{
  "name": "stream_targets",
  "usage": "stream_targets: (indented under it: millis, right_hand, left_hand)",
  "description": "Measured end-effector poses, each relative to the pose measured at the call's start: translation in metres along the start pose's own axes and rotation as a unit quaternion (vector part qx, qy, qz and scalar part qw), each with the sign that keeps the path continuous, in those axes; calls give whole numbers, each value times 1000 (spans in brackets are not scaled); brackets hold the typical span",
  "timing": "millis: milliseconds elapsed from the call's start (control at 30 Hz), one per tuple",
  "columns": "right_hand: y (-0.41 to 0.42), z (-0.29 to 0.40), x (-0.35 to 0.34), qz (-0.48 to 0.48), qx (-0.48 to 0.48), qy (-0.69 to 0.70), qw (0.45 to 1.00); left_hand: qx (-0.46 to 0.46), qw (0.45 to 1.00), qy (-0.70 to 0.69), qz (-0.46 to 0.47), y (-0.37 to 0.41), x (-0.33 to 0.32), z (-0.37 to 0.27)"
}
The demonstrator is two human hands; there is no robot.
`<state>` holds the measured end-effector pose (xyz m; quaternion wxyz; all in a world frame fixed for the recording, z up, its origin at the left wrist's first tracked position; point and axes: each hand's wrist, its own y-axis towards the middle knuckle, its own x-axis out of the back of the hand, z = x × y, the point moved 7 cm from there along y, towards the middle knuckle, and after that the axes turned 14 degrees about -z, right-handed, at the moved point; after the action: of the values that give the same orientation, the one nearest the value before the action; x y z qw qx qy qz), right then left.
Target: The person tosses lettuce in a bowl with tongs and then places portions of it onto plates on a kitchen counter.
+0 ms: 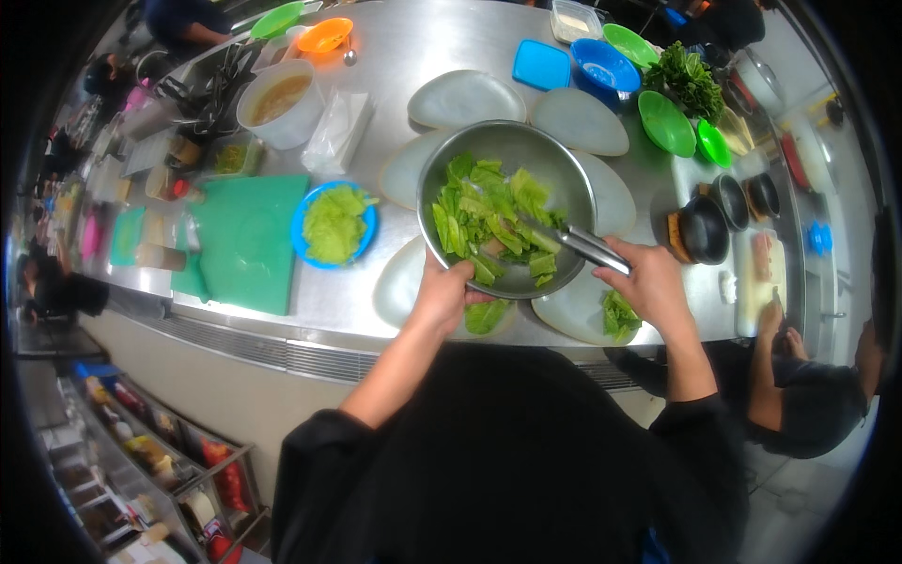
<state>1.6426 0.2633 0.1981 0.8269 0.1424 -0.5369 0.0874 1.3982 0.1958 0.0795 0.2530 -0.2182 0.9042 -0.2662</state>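
My left hand (445, 289) grips the near left rim of a steel mixing bowl (574, 183), raised over several pale grey plates (465, 99). Cut green lettuce leaves (493, 204) fill part of the bowl. In my right hand (648, 282) is a pair of metal tongs (595, 248), their tips down among the leaves. Whether the tongs pinch a leaf is hard to tell. A small heap of lettuce (620, 316) sits on the near right plate, below my right hand. More lettuce (486, 317) shows on the near left plate, partly covered by the bowl.
To the left are a blue plate of lettuce (335, 224), a green cutting board (246, 240) with a green-handled knife (196, 268), and a white bucket of liquid (278, 106). Black bowls (705, 229) stand right. Another person's hand (771, 317) holds a knife at a white board (761, 282).
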Motion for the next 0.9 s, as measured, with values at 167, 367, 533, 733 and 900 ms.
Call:
stream_targets:
  millis: [167, 367, 533, 733, 900]
  right_hand:
    - [3, -17, -3, 5, -4, 15, 1000]
    - [10, -36, -2, 7, -24, 41, 999]
    - [13, -89, 2, -30, -124, 195, 972]
    - [6, -115, 25, -85, -176, 285, 938]
    - [-16, -168, 18, -146, -229, 220, 937]
  left_hand:
    - [-6, 1000, 10, -6, 2, -9, 3]
    - [-2, 1000, 18, -13, 4, -19, 0]
    - [-20, 1000, 14, -11, 24, -21, 7]
    - [-58, 998, 26, -4, 48, -26, 10]
    - [-71, 995, 17, -62, 40, -14, 6]
